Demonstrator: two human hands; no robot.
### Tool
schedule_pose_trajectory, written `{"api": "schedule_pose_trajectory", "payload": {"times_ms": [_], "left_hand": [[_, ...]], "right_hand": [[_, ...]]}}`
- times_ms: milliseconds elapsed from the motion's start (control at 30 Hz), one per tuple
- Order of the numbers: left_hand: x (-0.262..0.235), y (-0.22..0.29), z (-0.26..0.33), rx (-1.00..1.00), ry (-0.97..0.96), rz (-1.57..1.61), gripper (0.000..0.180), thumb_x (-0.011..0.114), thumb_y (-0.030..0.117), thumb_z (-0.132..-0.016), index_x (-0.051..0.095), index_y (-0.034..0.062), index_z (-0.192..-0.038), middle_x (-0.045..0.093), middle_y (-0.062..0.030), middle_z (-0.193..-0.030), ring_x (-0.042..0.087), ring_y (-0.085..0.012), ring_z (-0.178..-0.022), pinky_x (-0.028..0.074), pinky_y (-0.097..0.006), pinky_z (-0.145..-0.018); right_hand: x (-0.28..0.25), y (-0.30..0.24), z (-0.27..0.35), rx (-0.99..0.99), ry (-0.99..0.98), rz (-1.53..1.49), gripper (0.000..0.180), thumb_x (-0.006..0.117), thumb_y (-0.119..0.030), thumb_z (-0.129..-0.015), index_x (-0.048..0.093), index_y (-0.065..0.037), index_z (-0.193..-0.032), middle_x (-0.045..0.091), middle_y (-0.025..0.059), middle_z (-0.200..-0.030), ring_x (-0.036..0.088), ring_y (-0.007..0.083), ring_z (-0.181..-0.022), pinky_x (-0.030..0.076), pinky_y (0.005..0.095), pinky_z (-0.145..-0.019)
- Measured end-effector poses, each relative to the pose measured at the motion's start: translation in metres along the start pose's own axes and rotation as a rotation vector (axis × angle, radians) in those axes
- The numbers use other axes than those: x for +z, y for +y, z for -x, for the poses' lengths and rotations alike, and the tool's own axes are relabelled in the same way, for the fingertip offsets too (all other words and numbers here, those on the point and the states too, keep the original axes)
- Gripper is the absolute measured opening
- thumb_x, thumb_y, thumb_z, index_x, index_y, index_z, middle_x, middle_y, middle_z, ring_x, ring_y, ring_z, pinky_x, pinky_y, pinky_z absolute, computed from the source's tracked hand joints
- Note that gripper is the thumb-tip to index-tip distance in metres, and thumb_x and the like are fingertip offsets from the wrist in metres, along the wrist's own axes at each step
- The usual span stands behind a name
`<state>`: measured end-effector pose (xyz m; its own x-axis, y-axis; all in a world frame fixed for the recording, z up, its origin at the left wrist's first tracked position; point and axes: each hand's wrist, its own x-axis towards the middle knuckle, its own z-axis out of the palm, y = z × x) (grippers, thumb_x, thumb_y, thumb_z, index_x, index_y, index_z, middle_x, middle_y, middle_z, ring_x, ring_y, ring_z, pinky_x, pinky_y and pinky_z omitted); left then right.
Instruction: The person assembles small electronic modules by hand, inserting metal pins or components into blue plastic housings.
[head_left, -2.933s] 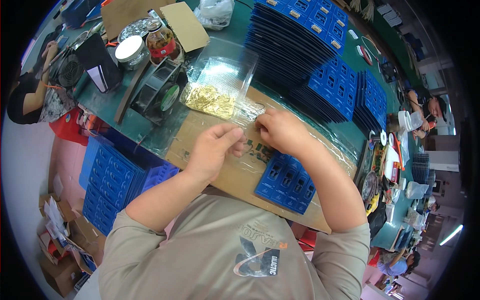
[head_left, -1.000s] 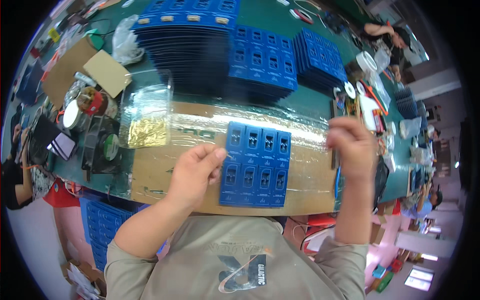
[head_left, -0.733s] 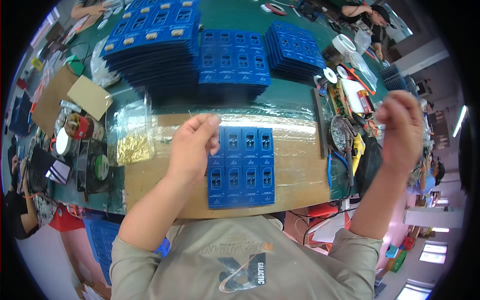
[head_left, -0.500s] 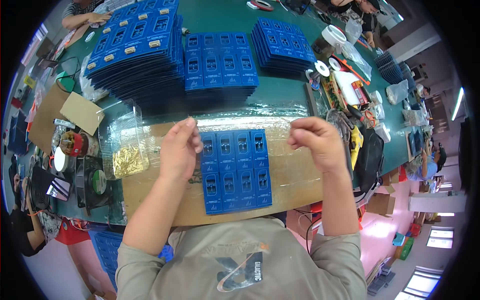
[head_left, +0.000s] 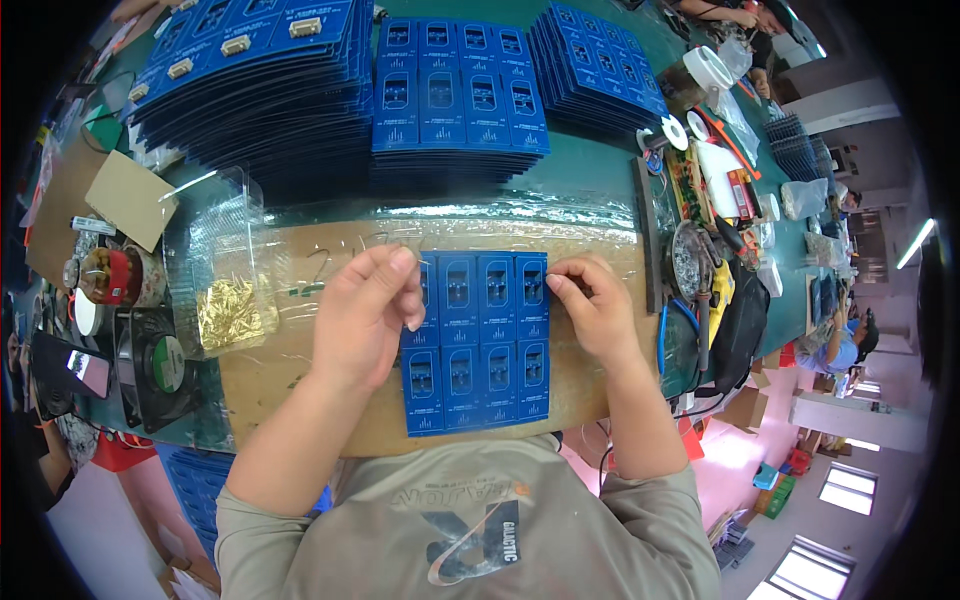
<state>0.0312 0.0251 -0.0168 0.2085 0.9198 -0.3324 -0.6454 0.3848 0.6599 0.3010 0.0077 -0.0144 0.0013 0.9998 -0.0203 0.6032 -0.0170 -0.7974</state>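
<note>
A blue circuit board panel with two rows of dark cutouts lies flat on the brown work mat in front of me. My left hand hangs over its upper left edge, thumb and forefinger pinched together, the other fingers curled. Whatever may be in that pinch is too small to make out. At the panel's upper right edge my right hand has thumb and forefinger pressed together; their tips hide anything between them. To the left, small gold-coloured pins lie heaped in a clear plastic tray.
Behind the mat rise stacks of blue panels, the left stack bearing white connectors. A black fan and a jar stand left. Tools, including pliers, crowd the right side. Other people work farther off.
My right hand has come leftward and down to the panel's right edge. The left hand now overlaps the panel's upper left part. The whole view has shifted somewhat.
</note>
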Motion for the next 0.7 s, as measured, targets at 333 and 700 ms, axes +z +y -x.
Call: {"api": "schedule_pose_trajectory", "payload": {"times_ms": [333,700], "left_hand": [[0.0005,0.0002,-0.0008,0.003,-0.014,-0.015,0.017,0.065,0.021,-0.096,0.063,0.0038,-0.094,0.060,-0.0006,-0.081,0.055,-0.0085,-0.067,0.045,-0.025,-0.059],[0.0044,-0.0003,0.0011,-0.010,0.010,-0.059,0.015,0.063,0.018,-0.097,0.062,0.0036,-0.093,0.058,-0.0028,-0.080,0.054,-0.0110,-0.069,0.043,-0.026,-0.057]], "right_hand": [[0.0040,0.0060,0.0005,-0.020,-0.014,0.040,0.011,0.066,-0.010,-0.090,0.068,-0.003,-0.099,0.063,0.0101,-0.097,0.062,0.0220,-0.088,0.050,0.0308,-0.078],[0.0074,0.0076,0.0027,-0.243,0.049,0.285,0.016,0.072,-0.012,-0.085,0.071,-0.006,-0.100,0.065,0.0089,-0.091,0.064,0.0224,-0.080,0.051,0.0315,-0.069]]}}
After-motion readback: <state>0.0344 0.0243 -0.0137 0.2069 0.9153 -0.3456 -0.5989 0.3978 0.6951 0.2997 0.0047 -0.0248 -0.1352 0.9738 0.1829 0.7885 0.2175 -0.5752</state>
